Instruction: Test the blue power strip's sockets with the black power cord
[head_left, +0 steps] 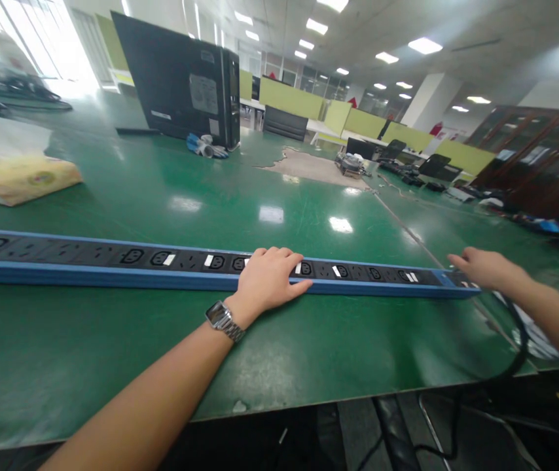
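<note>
Long blue power strip (162, 268) flat across green table (112, 353). Left hand (267, 281) palm-down over its middle, fingers (284, 256) together, curled over the sockets. Right hand (486, 268) on its right end, fingers loosely together. Black cable (515, 327) trailing off that end.

A wide green counter (112, 196) fills the view. At eleven o'clock bright windows (38, 33) glare; at twelve, yellow-green partitions (292, 98) line an open office under ceiling light panels (424, 45). At two o'clock stand dark wooden cabinets (539, 154).
</note>
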Demonstrator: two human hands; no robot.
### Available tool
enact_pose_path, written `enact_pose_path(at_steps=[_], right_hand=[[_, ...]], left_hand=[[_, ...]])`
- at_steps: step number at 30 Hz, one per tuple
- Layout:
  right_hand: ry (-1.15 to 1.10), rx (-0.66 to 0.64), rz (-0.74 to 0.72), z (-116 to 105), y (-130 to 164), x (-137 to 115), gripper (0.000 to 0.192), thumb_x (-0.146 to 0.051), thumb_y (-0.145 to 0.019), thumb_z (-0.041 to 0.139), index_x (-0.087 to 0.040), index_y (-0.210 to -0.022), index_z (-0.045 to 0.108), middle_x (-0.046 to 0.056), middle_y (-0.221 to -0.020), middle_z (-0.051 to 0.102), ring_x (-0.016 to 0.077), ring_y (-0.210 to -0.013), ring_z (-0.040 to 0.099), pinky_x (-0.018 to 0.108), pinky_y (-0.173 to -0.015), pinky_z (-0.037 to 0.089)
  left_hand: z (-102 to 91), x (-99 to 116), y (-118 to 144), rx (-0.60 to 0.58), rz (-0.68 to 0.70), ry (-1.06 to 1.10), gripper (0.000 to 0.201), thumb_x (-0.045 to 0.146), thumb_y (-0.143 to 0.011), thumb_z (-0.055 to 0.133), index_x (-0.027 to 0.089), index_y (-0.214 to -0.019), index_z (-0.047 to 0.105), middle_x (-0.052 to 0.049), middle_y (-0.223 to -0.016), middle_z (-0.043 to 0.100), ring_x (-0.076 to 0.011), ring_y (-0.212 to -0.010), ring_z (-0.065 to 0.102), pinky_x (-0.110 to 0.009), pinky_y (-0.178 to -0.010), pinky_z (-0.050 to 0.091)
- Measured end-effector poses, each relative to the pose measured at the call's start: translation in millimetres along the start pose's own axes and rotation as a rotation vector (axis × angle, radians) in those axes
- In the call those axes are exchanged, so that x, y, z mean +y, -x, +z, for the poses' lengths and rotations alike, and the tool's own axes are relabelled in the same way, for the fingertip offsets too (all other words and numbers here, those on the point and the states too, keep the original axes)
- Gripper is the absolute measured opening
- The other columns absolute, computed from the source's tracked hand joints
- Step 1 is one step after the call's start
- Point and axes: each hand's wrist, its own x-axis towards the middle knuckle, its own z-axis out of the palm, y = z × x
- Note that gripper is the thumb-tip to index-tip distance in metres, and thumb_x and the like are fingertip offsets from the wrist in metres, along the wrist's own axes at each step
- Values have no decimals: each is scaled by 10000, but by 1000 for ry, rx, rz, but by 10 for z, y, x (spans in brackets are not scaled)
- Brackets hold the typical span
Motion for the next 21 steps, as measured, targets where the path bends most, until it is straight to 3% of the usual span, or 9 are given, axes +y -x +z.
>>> enact_pose_path(at_steps=[3, 9, 15, 21], right_hand=[[7, -23, -2, 32, -88, 97, 510, -510, -952, 285, -114, -976, 607, 218, -1093, 637, 283, -1001, 610, 313, -761, 411], [-9, -46, 21, 254, -63, -152, 577, -511, -950, 253, -74, -1107, 596, 269, -1124, 610, 321, -991, 611, 358, -728, 399], [4, -104, -10, 221, -26, -76, 511, -445, -960, 301, -62, -1019, 633, 267, -1085, 620, 286, -997, 613, 331, -755, 397], [26, -77, -15, 214, 53, -160, 531, -472, -957, 278, -71, -1105, 593, 277, -1146, 595, 306, -1033, 598, 353, -763, 391]], left_hand=[[4, -2, -1, 2, -9, 2, 496, 596, -858, 485, 230, -1165, 618, -58, -1118, 679, -256, -1027, 599, -419, -901, 414], [-5, -3, 2, -4, -3, 5, 489, 593, -860, 489, 235, -1167, 616, -52, -1141, 677, -243, -1038, 601, -403, -911, 412], [-14, -6, 0, -20, -1, 4, 488, 588, -866, 484, 235, -1179, 610, -55, -1153, 676, -244, -1045, 602, -408, -912, 415], [8, -15, 2, -1, 4, 5, 493, 587, -869, 477, 228, -1180, 610, -59, -1149, 676, -252, -1060, 599, -414, -911, 416]])
